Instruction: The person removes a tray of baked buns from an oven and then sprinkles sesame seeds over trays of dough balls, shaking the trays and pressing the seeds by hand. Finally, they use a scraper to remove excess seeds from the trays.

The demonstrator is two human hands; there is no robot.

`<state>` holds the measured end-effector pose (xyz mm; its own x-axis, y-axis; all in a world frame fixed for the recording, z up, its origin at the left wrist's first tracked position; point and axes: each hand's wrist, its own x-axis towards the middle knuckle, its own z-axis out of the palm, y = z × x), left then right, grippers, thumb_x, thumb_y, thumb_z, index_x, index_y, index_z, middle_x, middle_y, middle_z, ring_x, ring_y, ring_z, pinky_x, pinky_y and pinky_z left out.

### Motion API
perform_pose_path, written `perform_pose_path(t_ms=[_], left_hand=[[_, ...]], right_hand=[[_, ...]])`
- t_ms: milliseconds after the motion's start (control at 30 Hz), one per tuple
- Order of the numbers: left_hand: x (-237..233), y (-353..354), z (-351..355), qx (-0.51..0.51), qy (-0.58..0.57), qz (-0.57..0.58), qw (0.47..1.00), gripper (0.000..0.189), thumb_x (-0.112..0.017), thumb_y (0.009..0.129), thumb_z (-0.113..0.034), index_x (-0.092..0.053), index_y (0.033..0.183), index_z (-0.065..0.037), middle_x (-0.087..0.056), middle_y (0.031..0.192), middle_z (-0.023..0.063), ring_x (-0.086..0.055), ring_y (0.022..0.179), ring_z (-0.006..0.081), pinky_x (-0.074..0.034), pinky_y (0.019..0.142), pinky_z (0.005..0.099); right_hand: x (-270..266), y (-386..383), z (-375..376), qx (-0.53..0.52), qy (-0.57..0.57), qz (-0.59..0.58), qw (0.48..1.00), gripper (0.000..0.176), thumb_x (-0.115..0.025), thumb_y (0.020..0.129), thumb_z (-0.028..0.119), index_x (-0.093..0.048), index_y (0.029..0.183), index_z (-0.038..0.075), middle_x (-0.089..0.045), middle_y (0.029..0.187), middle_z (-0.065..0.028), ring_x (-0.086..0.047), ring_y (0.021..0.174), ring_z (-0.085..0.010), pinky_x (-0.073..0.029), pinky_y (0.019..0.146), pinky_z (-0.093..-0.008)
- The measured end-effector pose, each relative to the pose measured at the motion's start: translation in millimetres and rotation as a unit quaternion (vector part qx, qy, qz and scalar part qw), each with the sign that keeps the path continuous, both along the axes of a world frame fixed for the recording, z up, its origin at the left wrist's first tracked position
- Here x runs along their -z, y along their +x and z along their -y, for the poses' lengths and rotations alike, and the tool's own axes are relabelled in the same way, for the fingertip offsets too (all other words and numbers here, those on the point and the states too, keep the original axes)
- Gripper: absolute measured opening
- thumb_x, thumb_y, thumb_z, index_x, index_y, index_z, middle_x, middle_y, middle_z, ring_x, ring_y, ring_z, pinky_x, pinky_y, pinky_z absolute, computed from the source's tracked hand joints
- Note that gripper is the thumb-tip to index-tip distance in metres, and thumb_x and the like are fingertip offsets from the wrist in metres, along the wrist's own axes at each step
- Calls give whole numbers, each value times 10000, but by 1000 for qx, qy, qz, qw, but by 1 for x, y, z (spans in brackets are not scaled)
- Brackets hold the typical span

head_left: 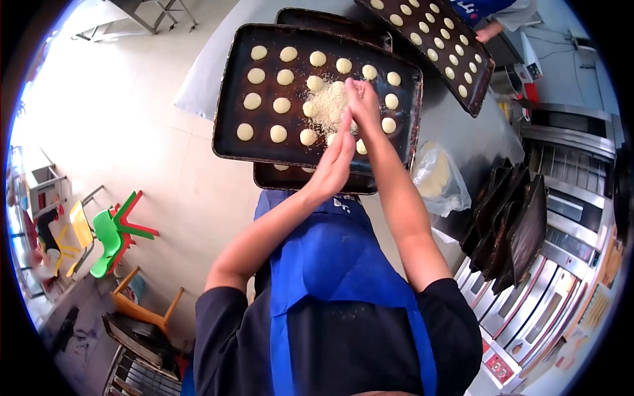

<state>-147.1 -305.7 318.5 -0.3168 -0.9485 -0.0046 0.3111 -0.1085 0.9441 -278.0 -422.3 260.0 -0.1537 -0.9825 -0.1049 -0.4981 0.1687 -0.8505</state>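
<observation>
Grey table (472,140) beneath dark trays (267,90)

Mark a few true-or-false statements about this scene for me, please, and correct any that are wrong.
1. The left hand and right hand are over the tray. True.
2. The crumbs cover the whole tray evenly. False: the crumbs are mostly heaped near the hands.
3. The pale rounds in the tray's leftmost column stand apart from one another. True.
4. The bag is left of the tray in the picture. False: the bag is to its right.
5. Another person's hand is at the second tray. True.
</observation>
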Motion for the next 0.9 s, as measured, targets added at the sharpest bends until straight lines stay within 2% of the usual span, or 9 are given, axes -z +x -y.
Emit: perform_pose_path(t_ms=[100, 267, 467, 533, 600, 733, 800, 833, 900], left_hand=[[21, -47, 38, -105, -47, 50, 992, 665, -238, 1116, -444, -112, 1619, -29, -72, 1694, 153, -32, 1560, 265, -56, 1248, 368], [57, -49, 87, -64, 123, -63, 988, 728, -258, 1085, -556, -233, 1590, -34, -245, 1639, 153, -275, 1483, 280, -235, 1208, 392], [47, -29, 117, -198, 335, -246, 888, 807, -281, 1046, -650, -286, 1563, -30, -448, 1513, 159, -429, 1407, 301, -355, 1162, 453], [20, -16, 121, -194, 387, -258, 864, 913, -352, 991, -732, -211, 1608, -74, -232, 1648, 202, -246, 1522, 303, -204, 1228, 473], [21, 1, 106, -172, 369, -230, 884, 933, -390, 972, -738, -158, 1627, -115, -110, 1684, 180, -154, 1547, 327, -166, 1229, 538], [35, 14, 107, -249, 367, -269, 855, 795, -370, 1039, -584, -162, 1596, -56, -266, 1601, 215, -352, 1442, 400, -279, 1192, 555], [3, 7, 99, -236, 369, -245, 865, 757, -374, 1054, -538, -183, 1578, -26, -357, 1538, 213, -389, 1414, 388, -321, 1186, 504], [54, 20, 109, -120, 318, -309, 888, 817, -397, 1049, -543, -58, 1628, -76, -24, 1681, 213, -91, 1559, 354, -179, 1251, 431], [-9, 20, 83, -140, 354, -253, 889, 810, -350, 1060, -525, -7, 1621, -53, 24, 1685, 201, -74, 1562, 355, -184, 1250, 466]], right_hand=[[-24, 10, -4, 115, 277, 371, 879, 958, -343, 938, 811, -473, 1459, 18, -501, 1483, -168, -516, 1324, -255, -431, 1077, -403], [-55, 8, -35, -75, 157, 502, 847, 1075, -272, 938, 813, -137, 1606, -19, -170, 1676, -187, -183, 1548, -250, -124, 1258, -403], [-74, 24, -41, -187, -75, 225, 953, 739, -211, 1079, 592, -349, 1572, 59, -303, 1652, -126, -198, 1549, -271, -77, 1261, -414], [-6, 14, -27, -231, -86, 160, 956, 485, -317, 1096, 426, -557, 1454, 203, -485, 1542, -105, -266, 1515, -369, -112, 1244, -523], [-15, -2, -29, -240, 33, -227, 943, 455, -381, 1074, 416, -623, 1385, 186, -502, 1519, -137, -334, 1478, -397, -151, 1219, -582], [-45, 23, -44, -195, -164, 161, 954, 475, -397, 1067, 427, -647, 1349, 138, -520, 1498, -161, -366, 1472, -318, -210, 1195, -573], [-37, 38, -57, -187, -131, 117, 967, 468, -410, 1061, 399, -660, 1327, 106, -575, 1447, -133, -459, 1407, -316, -259, 1185, -522], [-4, 29, -41, -199, -172, 99, 960, 456, -421, 1049, 382, -673, 1295, 91, -634, 1371, -112, -540, 1323, -316, -308, 1163, -471], [-1, 10, -32, -92, -108, -47, 989, 414, -489, 1027, 340, -674, 1251, 44, -664, 1289, -157, -570, 1267, -328, -396, 1094, -435]])
